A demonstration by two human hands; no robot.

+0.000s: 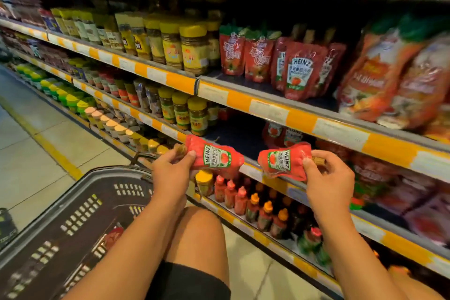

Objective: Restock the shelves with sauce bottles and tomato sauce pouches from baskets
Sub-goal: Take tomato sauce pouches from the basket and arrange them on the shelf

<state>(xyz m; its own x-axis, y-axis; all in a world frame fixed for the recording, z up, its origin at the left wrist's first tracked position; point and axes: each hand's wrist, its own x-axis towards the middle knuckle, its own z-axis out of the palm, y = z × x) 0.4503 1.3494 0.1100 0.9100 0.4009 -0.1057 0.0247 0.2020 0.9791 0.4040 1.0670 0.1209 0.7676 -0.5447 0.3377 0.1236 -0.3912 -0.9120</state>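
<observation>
My left hand (171,173) grips a red Heinz tomato sauce pouch (215,157) near its gold cap, the pouch lying sideways in front of the shelves. My right hand (327,178) grips a second red Heinz pouch (282,159) the same way, cap to the right. Both pouches hang in the air before the middle shelf edge (253,168). More Heinz pouches (300,68) stand upright on the upper shelf, and two pouches (280,134) sit deep in a dark gap on the middle shelf.
A dark plastic basket (80,217) sits on the floor at lower left beside my knee (197,234). Small sauce bottles (253,204) line the low shelf. Yellow-lidded jars (187,48) fill the upper shelf's left part; large orange bags (394,73) stand at right.
</observation>
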